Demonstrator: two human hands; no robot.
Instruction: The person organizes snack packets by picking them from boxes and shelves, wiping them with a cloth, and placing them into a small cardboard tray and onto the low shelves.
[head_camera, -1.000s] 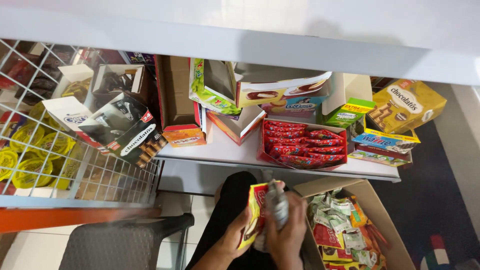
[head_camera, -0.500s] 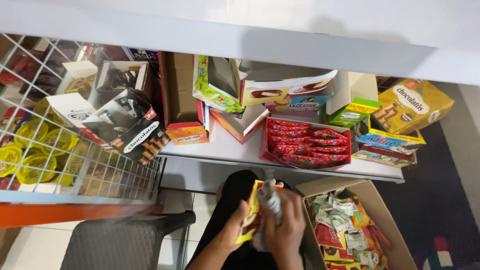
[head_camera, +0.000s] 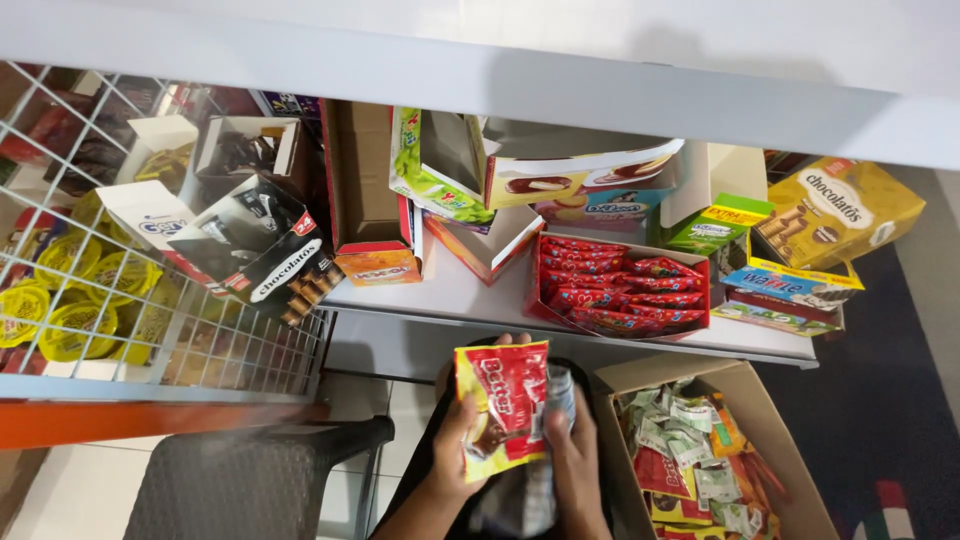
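My left hand (head_camera: 458, 440) grips the left edge of a red and yellow snack packet (head_camera: 502, 405), held upright over my lap. My right hand (head_camera: 575, 455) sits beside it on the right, its fingers around a crumpled silvery wrapper (head_camera: 560, 392) just behind the packet. Both hands hover below the front edge of a white shelf (head_camera: 470, 300). Straight above them on the shelf stands an open red display box of red bars (head_camera: 620, 285).
An open cardboard box (head_camera: 720, 460) of mixed snack packets sits at my right. More open snack cartons crowd the shelf, with a yellow bag (head_camera: 840, 210) at the far right. A white wire rack (head_camera: 130, 290) with yellow cups stands left; a dark chair (head_camera: 250, 480) is below it.
The red and yellow packet has been turned up and raised, so its front now faces me. The camera view has barely shifted.
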